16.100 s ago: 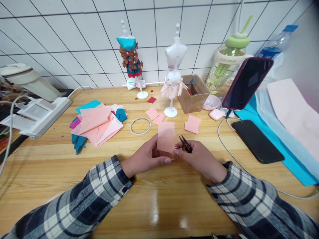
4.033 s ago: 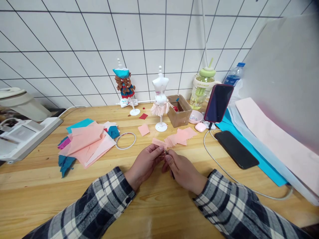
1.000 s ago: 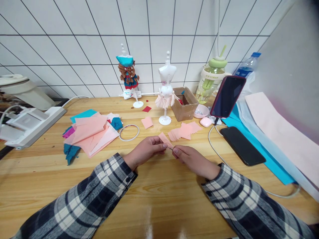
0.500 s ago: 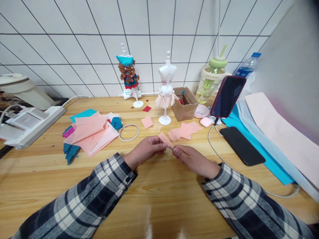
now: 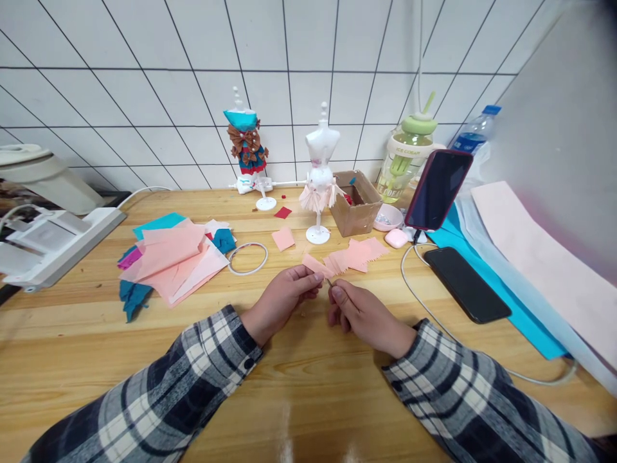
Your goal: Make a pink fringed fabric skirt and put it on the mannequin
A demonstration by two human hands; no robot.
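Observation:
My left hand (image 5: 288, 297) pinches a small pink paper piece (image 5: 315, 265) over the middle of the wooden table. Close beside it on the right, my right hand (image 5: 361, 313) is closed on a thin dark stick (image 5: 330, 283), whose tip meets the paper's lower edge. Behind the hands lie a fanned pile of pink paper squares (image 5: 357, 254) and one separate pink square (image 5: 283, 238). A white mini mannequin (image 5: 322, 145) stands farther back with pink paper gathered round its lower part.
A dressed mannequin (image 5: 248, 145), cardboard box (image 5: 359, 215) and drink bottle (image 5: 409, 154) stand at the back. Coloured paper sheets (image 5: 173, 257) and a white ring (image 5: 248, 258) lie left. A propped phone (image 5: 438, 190), flat phone (image 5: 467, 284), cable and long sheets (image 5: 544, 238) occupy the right.
My right hand has moved slightly down and turned, with its lower fingers now more visible. The paper's free end in my left hand has shifted a little left. The view has shifted slightly.

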